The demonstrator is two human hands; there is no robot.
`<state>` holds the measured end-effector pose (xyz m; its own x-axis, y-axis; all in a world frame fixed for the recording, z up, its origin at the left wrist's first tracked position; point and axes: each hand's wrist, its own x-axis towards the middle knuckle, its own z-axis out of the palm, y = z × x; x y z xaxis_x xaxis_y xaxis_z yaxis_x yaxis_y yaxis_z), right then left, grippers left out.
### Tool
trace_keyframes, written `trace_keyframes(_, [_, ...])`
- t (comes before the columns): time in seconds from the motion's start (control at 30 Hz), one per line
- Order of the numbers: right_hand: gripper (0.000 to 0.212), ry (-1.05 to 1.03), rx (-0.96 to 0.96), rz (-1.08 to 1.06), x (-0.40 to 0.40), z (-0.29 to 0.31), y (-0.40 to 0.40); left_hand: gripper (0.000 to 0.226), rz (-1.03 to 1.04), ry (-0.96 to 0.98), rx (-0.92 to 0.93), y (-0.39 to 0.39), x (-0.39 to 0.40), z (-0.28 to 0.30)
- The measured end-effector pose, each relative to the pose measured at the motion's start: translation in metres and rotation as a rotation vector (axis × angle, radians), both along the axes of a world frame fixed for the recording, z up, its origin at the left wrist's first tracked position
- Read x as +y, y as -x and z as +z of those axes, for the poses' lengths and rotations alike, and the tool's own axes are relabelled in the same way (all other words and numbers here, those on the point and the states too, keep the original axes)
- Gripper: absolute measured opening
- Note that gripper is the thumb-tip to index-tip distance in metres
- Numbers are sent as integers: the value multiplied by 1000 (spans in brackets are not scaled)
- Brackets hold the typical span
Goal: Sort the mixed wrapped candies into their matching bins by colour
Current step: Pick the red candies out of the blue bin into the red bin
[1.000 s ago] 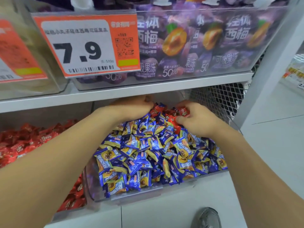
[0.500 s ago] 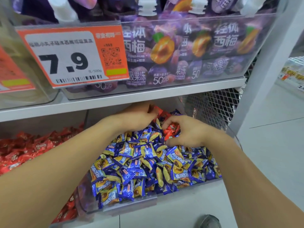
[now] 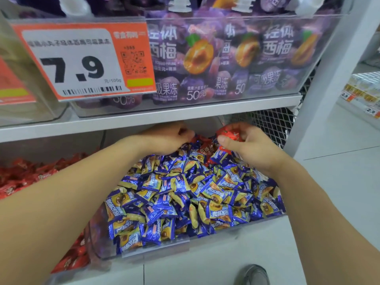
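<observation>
Right hand [image 3: 249, 147] is up at the back of the bin, fingers curled round a crinkly bunch of shiny red foil-wrapped candies [image 3: 231, 131], thumb pressed in beneath them. Left hand [image 3: 164, 138] is just across from it, knuckles up, fingers bent down into the heap; whether it has hold of anything, I cannot tell, the fingertips are buried. Between the two hands a few more loose red wrapped candies [image 3: 202, 148] lie on top of the pile, touching the left hand's fingers. Under both wrists spreads a deep heap of glossy blue-and-yellow wrapped candies [image 3: 185, 194], small pillow-shaped packets with crimped ends, filling a clear plastic bin [image 3: 156, 250] right to its front wall. To the left, a neighbouring clear bin of red wrapped candies [image 3: 30, 173], well apart from the right hand, beneath the left forearm. Behind the right hand, a black wire mesh panel [image 3: 271, 124]. Overhead runs a white metal shelf [image 3: 123, 122], carrying a clear tub of purple plum jelly pouches [image 3: 226, 58] and an orange-and-white price tag [image 3: 82, 60] reading 7.9. Bottom edge, a grey shoe [image 3: 255, 275] on the pale floor.
</observation>
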<state>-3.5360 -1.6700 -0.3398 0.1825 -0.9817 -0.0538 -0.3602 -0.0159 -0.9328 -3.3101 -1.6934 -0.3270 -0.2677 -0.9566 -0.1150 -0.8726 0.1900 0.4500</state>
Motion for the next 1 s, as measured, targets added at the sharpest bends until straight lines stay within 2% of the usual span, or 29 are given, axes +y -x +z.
trace_keyframes(0.17, [49,-74,-284,-24,5,8,-5,41,35,37,12,-13,-3,-3])
trace_keyframes(0.23, [48,-122,-322,-6,7,9,-6,34,3,24,0,-10,-2,-4])
trace_keyframes(0.33, [45,-203,-364,9,8,7,-4,14,-69,28,79,3,1,0])
trace_keyframes(0.37, [42,-208,-354,7,8,6,-3,15,-86,36,75,8,1,2])
trace_keyframes(0.5, [26,-140,-151,-47,4,6,-2,25,-169,59,-32,30,-5,3])
trace_keyframes(0.6, [12,-54,88,-76,-2,0,-2,30,-246,-30,-221,35,-11,-5])
trace_keyframes(0.67, [28,-24,268,-73,-5,-5,-5,30,-270,-37,-282,34,-13,-7])
trace_keyframes(0.73, [33,-18,383,-79,-10,-6,-8,23,-265,-9,-272,32,-13,-5])
trace_keyframes(0.83, [29,17,489,-85,-19,-7,-13,6,-199,-33,-169,24,-14,-6])
trace_keyframes(0.93, [18,50,622,-36,-27,-9,-17,15,-130,-52,-86,12,-16,-10])
trace_keyframes(1.0, [19,43,685,7,-31,-13,-18,11,-86,-41,-75,6,-16,-11])
